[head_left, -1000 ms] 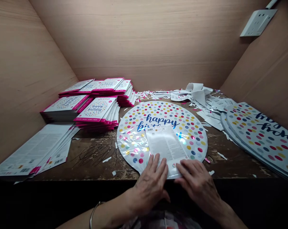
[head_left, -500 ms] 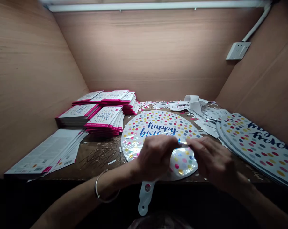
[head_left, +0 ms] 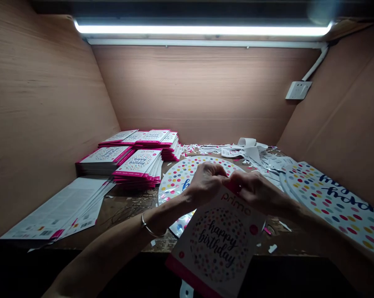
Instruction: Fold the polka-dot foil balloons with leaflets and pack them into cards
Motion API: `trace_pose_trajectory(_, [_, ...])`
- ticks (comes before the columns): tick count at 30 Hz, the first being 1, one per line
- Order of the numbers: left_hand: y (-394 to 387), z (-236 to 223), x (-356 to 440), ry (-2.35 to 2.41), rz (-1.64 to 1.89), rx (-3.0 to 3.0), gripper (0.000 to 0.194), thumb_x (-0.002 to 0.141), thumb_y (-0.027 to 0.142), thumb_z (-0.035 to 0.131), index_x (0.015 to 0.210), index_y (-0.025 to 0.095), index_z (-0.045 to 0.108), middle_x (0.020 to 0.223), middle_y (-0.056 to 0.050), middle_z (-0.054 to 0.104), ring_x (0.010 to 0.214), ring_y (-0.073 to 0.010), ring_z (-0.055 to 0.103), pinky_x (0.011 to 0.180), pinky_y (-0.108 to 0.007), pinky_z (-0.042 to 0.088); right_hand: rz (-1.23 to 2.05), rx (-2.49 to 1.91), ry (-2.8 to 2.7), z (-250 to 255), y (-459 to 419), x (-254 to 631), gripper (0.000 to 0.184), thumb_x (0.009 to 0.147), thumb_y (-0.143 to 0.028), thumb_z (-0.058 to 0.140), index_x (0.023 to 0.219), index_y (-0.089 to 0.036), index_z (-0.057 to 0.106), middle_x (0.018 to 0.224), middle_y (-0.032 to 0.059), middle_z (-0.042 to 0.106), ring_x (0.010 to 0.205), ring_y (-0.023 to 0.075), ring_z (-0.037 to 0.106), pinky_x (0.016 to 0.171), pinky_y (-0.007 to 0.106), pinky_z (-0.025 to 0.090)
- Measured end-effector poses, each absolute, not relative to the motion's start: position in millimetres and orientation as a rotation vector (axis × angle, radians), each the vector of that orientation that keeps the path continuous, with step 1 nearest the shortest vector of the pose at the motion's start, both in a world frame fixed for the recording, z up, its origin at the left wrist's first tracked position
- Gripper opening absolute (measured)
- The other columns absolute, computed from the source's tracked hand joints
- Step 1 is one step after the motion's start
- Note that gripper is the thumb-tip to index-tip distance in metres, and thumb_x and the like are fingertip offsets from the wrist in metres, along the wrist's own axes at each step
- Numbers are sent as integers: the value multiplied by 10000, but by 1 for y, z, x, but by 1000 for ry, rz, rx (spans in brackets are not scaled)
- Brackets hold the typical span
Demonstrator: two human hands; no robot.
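A white-and-pink printed "happy birthday" packet [head_left: 221,252] hangs tilted in front of me, over the table's front edge. My left hand [head_left: 207,182] pinches it at the top, and my right hand [head_left: 257,188] grips the pink top edge close beside it. The fingertips of both hands meet there, and I cannot make out whether the packet is open. Behind it, on the table, lies a round, shiny foil balloon [head_left: 174,182] with coloured dots, partly covered by my hands and the packet. The balloon's pale tail [head_left: 186,289] shows below the packet.
Several stacks of similar packets [head_left: 139,161] stand at the left back. Flat printed sleeves [head_left: 56,207] lie at the left front. More dotted foil balloons [head_left: 336,207] are piled at the right. Paper strips and scraps [head_left: 255,155] litter the back right, before the wooden wall [head_left: 190,91].
Half a second ago my hands pinched at something small above the balloon; now both hold a packet there. The view has tilted up, bringing the lamp in.
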State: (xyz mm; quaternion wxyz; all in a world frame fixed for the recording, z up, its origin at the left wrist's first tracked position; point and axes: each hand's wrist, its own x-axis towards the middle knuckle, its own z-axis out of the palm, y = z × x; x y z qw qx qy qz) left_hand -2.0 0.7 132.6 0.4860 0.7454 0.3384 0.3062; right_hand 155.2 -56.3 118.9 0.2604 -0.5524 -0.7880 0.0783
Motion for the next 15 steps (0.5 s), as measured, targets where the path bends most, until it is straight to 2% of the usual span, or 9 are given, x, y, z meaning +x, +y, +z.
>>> trace_pose_trajectory(2, [5, 127, -8, 835, 717, 1768, 110, 628, 202, 574, 582, 112, 617, 526, 34, 503, 497, -64, 427, 475, -177, 309, 540, -1451, -2059, 118, -53, 157, 138, 657, -88, 423, 670, -180, 524, 572, -27, 492, 535, 115, 445, 473, 225, 319])
trace_pose_trajectory(5, [14, 120, -19, 816, 667, 1643, 105, 609, 218, 627, 608, 114, 619, 523, 34, 518, 475, -65, 444, 470, -181, 332, 1118, -1305, -1836, 114, -47, 164, 96, 707, -172, 528, 725, -164, 622, 651, -9, 569, 597, 115, 499, 513, 218, 366])
trace_pose_trajectory(8, [23, 112, -26, 775, 644, 1524, 161, 588, 263, 671, 627, 113, 625, 542, 20, 545, 488, -83, 485, 474, -194, 362, 1496, -1152, -1481, 102, -39, 170, 159, 699, -271, 646, 802, -154, 682, 721, 25, 635, 647, 129, 556, 588, 236, 420])
trace_pose_trajectory(12, [27, 106, -25, 763, 609, 1432, 180, 551, 268, 690, 610, 112, 624, 528, 21, 545, 477, -81, 478, 456, -190, 352, 1590, -1124, -1191, 81, -42, 172, 193, 606, -254, 732, 764, -153, 691, 667, 20, 636, 566, 118, 549, 529, 227, 419])
trace_pose_trajectory(15, [27, 104, -21, 710, 555, 1375, 159, 546, 247, 683, 595, 112, 616, 518, 26, 538, 475, -76, 475, 457, -187, 350, 1501, -1241, -1195, 67, -72, 176, 195, 626, -315, 719, 743, -163, 682, 627, 8, 617, 521, 114, 532, 487, 222, 404])
